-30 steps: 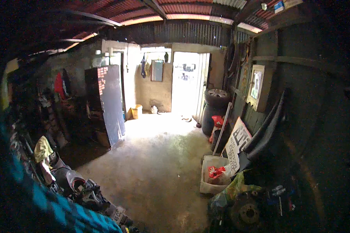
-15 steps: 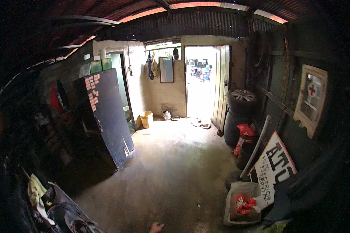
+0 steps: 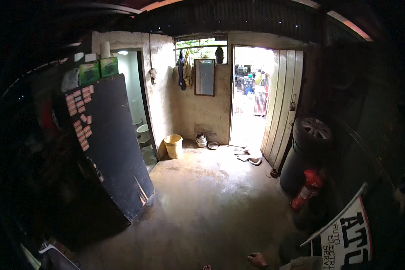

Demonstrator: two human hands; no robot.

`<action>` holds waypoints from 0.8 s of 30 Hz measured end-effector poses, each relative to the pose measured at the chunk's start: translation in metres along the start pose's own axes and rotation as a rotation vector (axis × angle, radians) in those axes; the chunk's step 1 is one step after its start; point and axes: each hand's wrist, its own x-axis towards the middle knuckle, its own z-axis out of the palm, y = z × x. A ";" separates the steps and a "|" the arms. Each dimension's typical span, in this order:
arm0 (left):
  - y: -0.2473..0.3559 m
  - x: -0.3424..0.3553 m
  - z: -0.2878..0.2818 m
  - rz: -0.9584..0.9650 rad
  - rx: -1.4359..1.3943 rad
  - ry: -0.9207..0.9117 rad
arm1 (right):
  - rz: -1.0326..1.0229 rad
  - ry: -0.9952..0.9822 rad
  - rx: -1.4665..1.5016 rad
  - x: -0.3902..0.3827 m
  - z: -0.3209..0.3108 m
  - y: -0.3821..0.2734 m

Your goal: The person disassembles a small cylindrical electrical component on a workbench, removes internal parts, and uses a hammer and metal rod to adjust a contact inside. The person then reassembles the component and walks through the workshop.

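Note:
My right hand (image 3: 256, 259) shows at the lower edge, right of the middle, above the concrete floor (image 3: 198, 202). Its fingers look loosely curled, and I see nothing in them. Left of it, only a few fingertips of what seems to be my left hand (image 3: 207, 267) rise over the lower edge; the rest is cut off. Neither hand touches anything that I can see. The nearest thing to the right hand is a pale container rim (image 3: 301, 264), beside a white lettered signboard (image 3: 346, 238) leaning at the lower right.
A dark door panel (image 3: 117, 148) stands at the left by a toilet doorway. Ahead are a yellow bucket (image 3: 173, 146), pots (image 3: 201, 140), crumpled cloth (image 3: 249, 155) and an open wooden door (image 3: 281, 103). Stacked tyres (image 3: 297, 166) and a red package (image 3: 308, 186) line the right.
The view has come closer to the far doorway and turned slightly left. The signboard and container have slid toward the lower right. The right hand has come into view at the lower edge.

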 end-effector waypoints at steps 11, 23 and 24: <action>0.511 0.267 -0.123 0.699 -0.262 0.120 | 0.476 -0.062 0.385 0.218 0.042 -0.044; 0.509 0.455 -0.285 -0.063 -0.108 0.227 | 0.058 0.010 0.500 0.740 -0.166 -0.441; 0.521 0.469 -0.302 -0.140 -0.166 0.225 | 0.002 0.044 0.553 0.781 -0.174 -0.471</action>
